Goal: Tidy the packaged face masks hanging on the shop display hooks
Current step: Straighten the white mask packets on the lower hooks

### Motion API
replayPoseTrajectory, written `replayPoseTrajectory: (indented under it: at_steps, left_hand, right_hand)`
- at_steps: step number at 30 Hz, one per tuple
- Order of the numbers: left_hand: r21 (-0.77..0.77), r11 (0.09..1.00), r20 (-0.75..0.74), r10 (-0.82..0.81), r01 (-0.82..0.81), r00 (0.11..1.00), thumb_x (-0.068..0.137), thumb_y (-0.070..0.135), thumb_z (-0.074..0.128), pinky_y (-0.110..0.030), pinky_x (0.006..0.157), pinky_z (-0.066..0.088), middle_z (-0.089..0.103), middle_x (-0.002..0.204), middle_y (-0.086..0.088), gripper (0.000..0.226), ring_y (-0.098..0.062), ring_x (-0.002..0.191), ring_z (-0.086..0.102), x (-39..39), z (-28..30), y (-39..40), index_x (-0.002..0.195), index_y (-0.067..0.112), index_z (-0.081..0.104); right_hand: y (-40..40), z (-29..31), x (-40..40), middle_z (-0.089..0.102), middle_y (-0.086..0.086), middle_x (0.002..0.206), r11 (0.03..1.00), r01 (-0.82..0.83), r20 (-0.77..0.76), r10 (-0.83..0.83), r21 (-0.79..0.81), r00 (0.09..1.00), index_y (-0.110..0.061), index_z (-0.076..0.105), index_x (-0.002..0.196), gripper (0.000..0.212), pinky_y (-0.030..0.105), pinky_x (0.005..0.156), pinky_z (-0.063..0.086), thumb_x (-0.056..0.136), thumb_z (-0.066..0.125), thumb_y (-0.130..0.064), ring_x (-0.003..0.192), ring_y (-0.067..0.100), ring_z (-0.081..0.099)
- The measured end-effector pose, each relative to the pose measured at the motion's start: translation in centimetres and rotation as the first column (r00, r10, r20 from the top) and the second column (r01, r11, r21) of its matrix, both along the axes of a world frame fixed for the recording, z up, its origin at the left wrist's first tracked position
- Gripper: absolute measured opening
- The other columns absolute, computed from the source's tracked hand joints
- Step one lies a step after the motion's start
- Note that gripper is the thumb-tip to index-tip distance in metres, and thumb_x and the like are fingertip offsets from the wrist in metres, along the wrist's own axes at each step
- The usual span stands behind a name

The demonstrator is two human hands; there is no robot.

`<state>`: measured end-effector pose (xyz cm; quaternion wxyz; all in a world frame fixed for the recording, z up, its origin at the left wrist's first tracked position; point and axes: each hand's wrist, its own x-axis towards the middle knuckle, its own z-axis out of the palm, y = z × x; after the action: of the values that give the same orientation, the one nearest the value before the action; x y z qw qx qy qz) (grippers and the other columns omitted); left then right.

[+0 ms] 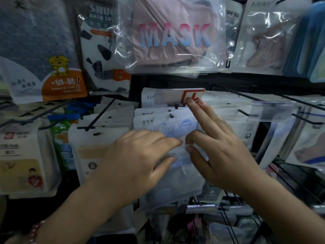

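On black shop hooks, three white mask packs [165, 123] stacked, left hand [135, 161] flat on front one, right hand [221, 152] pinching it, two fingers [197, 110] straight on red tag [192, 96].

Both forearms are bare, with no sleeves showing at the bottom of the frame. A pink beaded bracelet [36, 232] circles the wrist of the left hand [135, 155] at lower left. The right hand [223, 152] wears no rings, and its fingernails are short and unpainted.
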<state>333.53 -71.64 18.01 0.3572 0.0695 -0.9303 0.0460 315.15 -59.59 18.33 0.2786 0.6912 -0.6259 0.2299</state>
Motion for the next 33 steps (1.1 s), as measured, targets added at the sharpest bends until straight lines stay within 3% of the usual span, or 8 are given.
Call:
replayPoseTrajectory:
  at_steps: [8, 12, 15, 21, 23, 29, 31, 33]
  left_hand:
    - [0.101, 0.994, -0.044, -0.036, 0.040, 0.998, 0.090, 0.017, 0.072, -0.022, 0.075, 0.050, 0.069, 0.096, 0.013, 0.025, -0.006, 0.087, 0.063, -0.8, -0.5, -0.3, 0.112, 0.026, 0.067]
    - [0.125, 0.992, -0.086, -0.010, 0.021, 0.996, 0.083, 0.011, 0.076, -0.012, 0.073, 0.038, 0.066, 0.086, 0.014, 0.028, -0.003, 0.084, 0.055, -1.0, -0.6, -0.4, 0.102, 0.024, 0.062]
    - [0.120, 0.993, -0.125, 0.007, 0.008, 0.992, 0.085, 0.008, 0.074, -0.016, 0.075, 0.045, 0.069, 0.090, 0.013, 0.029, -0.003, 0.085, 0.058, -1.1, -0.5, -0.8, 0.106, 0.025, 0.063]
    - [0.138, 0.990, -0.156, 0.062, -0.041, 0.986, 0.093, 0.016, 0.057, -0.040, 0.075, 0.056, 0.071, 0.102, 0.003, 0.030, -0.018, 0.092, 0.066, -1.6, 0.3, -2.2, 0.120, 0.020, 0.070]
    - [0.168, 0.985, -0.178, 0.068, -0.038, 0.982, 0.093, 0.016, 0.058, -0.036, 0.081, 0.056, 0.072, 0.106, 0.002, 0.031, -0.016, 0.097, 0.066, -1.9, 0.8, -2.6, 0.121, 0.020, 0.070]
    - [0.391, 0.920, -0.123, 0.034, 0.017, 0.992, 0.098, 0.016, 0.060, 0.004, 0.092, 0.033, 0.069, 0.123, 0.010, 0.031, 0.004, 0.112, 0.055, -3.1, 1.8, -3.5, 0.125, 0.026, 0.069]
    - [0.394, 0.919, -0.102, 0.057, -0.012, 0.993, 0.099, 0.020, 0.058, 0.003, 0.092, 0.031, 0.068, 0.126, 0.011, 0.030, 0.004, 0.113, 0.055, -3.6, 1.7, -4.1, 0.126, 0.028, 0.068]
    - [0.332, 0.942, -0.095, 0.094, -0.057, 0.991, 0.100, 0.022, 0.057, -0.009, 0.092, 0.039, 0.069, 0.122, 0.008, 0.029, -0.006, 0.110, 0.060, -3.9, 1.4, -4.5, 0.126, 0.027, 0.069]
  right_hand:
    - [0.1, 0.2, 0.1, 0.023, 0.013, 0.160, 1.000, 0.021, -0.012, -0.021, -0.001, 1.000, -0.013, 0.063, 0.090, 0.008, 0.033, 0.119, 0.018, 0.091, 0.058, -0.019, 0.151, 0.027, 0.012]
    - [0.1, 0.1, 0.1, 0.023, 0.012, 0.160, 0.999, 0.035, -0.020, -0.035, -0.004, 0.999, -0.015, 0.064, 0.098, 0.011, 0.034, 0.119, 0.018, 0.091, 0.059, -0.022, 0.151, 0.026, 0.013]
    - [0.0, 0.1, 0.1, 0.024, 0.009, 0.161, 0.999, 0.040, -0.006, -0.040, -0.018, 0.999, -0.016, 0.063, 0.115, 0.025, 0.033, 0.119, 0.018, 0.092, 0.058, -0.026, 0.151, 0.024, 0.013]
    - [-0.1, 0.1, 0.1, 0.023, 0.007, 0.161, 0.998, 0.055, -0.010, -0.055, -0.029, 0.998, -0.015, 0.056, 0.132, 0.042, 0.032, 0.121, 0.016, 0.091, 0.059, -0.025, 0.151, 0.021, 0.011]
    - [-0.1, 0.0, 0.1, 0.022, 0.006, 0.161, 0.998, 0.055, -0.009, -0.055, -0.030, 0.998, -0.016, 0.055, 0.133, 0.043, 0.032, 0.121, 0.015, 0.091, 0.057, -0.025, 0.151, 0.021, 0.011]
    - [-0.2, -0.1, 0.2, 0.023, 0.008, 0.161, 0.998, 0.053, -0.005, -0.053, -0.034, 0.999, -0.017, 0.055, 0.132, 0.042, 0.031, 0.121, 0.015, 0.092, 0.051, -0.028, 0.151, 0.022, 0.012]
    - [-0.2, -0.1, 0.2, 0.023, 0.008, 0.161, 0.998, 0.053, -0.005, -0.053, -0.031, 0.999, -0.017, 0.055, 0.132, 0.041, 0.033, 0.120, 0.016, 0.093, 0.051, -0.028, 0.151, 0.023, 0.011]
    - [-0.2, -0.2, 0.1, 0.023, 0.008, 0.161, 0.998, 0.052, -0.002, -0.052, -0.032, 0.999, -0.016, 0.056, 0.131, 0.040, 0.036, 0.119, 0.020, 0.093, 0.053, -0.028, 0.151, 0.023, 0.012]
